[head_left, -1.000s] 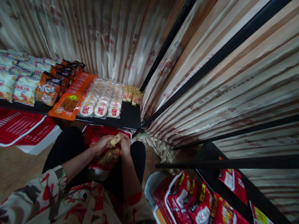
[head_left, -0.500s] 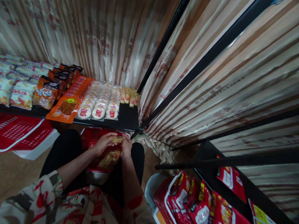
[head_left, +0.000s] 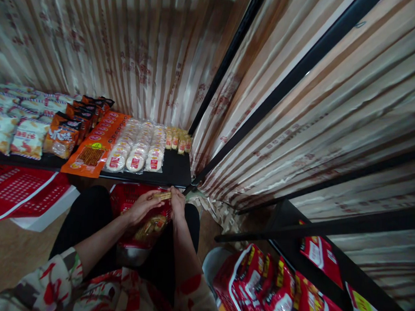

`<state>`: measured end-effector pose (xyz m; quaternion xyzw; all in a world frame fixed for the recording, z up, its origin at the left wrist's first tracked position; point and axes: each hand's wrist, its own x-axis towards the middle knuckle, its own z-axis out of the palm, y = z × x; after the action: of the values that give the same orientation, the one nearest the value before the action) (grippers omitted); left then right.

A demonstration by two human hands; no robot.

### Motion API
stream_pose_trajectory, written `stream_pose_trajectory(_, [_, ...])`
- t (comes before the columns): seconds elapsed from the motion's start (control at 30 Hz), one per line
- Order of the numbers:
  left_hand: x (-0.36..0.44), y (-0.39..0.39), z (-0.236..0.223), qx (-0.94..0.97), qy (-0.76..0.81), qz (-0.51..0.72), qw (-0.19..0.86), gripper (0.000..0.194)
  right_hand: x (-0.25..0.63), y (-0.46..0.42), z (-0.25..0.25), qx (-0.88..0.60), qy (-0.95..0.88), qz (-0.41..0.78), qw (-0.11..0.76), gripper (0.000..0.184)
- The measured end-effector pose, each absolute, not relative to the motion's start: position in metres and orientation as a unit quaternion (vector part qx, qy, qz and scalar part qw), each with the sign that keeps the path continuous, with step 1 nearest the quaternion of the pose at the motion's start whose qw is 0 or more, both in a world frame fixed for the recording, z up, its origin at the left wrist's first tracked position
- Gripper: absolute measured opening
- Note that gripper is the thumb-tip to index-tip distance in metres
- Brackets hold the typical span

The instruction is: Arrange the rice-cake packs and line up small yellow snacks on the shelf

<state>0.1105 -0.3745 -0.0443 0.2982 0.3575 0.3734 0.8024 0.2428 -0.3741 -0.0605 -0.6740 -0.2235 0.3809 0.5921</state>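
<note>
Between my two hands is a small yellowish snack packet, held level over a red basket that stands between my knees. My left hand grips its left end, fingers bent around it. The right end is pinched by my right hand. Inside the basket lie more yellowish packets in clear wrapping. Straight ahead on the black shelf, a small group of similar snack packets stands at the right end, beside rows of round white wrapped crackers.
An orange snack bag and orange-black bags lie farther left, then white bags. Another red basket is at left. At right, a basket of red packets sits near a low black shelf. Black poles cross before the curtain.
The view has tipped slightly, so the shelf sits a little lower. Both hands still hold the snack packet, which now slants up to the right.
</note>
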Motion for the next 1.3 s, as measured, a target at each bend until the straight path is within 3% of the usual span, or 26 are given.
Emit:
stream_pose_trajectory(0.5, [0.11, -0.368, -0.044, 0.283, 0.426, 0.377, 0.772, 0.014, 0.244, -0.367, -0.028, -0.662, -0.143, 0.484, 0.554, 0.021])
stream_pose_trajectory(1.07, [0.108, -0.352, -0.033, 0.296, 0.459, 0.343, 0.764, 0.029, 0.246, -0.373, -0.04, -0.673, -0.231, 0.471, 0.522, 0.026])
stream_pose_trajectory(1.3, [0.109, -0.347, -0.028, 0.322, 0.438, 0.366, 0.756, 0.01, 0.233, -0.376, -0.044, -0.666, -0.171, 0.495, 0.531, 0.022])
